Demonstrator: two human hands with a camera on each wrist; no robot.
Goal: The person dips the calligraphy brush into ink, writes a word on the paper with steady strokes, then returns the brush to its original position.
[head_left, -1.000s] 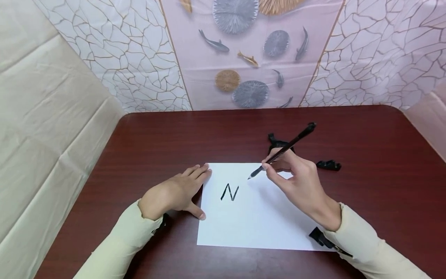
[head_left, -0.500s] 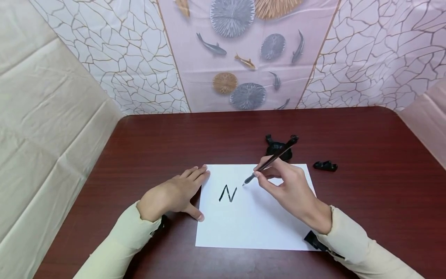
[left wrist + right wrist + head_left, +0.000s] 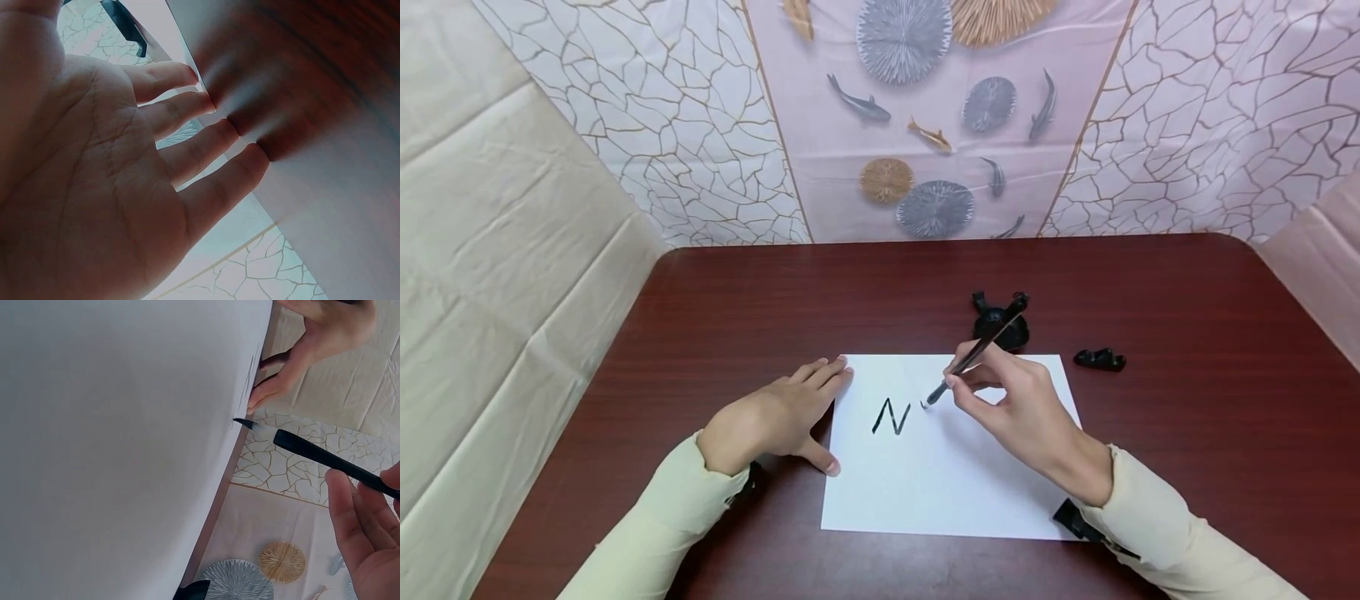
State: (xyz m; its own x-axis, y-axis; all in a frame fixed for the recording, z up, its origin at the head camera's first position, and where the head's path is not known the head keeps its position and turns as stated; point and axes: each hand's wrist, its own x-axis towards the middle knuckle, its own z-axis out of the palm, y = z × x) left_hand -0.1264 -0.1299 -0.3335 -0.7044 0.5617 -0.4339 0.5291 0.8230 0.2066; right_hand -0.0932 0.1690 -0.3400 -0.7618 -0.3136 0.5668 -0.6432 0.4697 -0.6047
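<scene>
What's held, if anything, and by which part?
The right hand pinches the brush by its lower handle, above the bristles; the left hand touches the paper, gripping nothing.

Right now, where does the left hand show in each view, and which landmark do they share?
Head: left hand left of centre, at the paper's left edge.
Left wrist: left hand fills much of the left side, palm showing.
Right wrist: upper right, above the brush.
Shared landmark: crack-patterned backdrop.

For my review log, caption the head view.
Right hand holds a brush on paper beside an N; left hand touches the paper's edge.
</scene>
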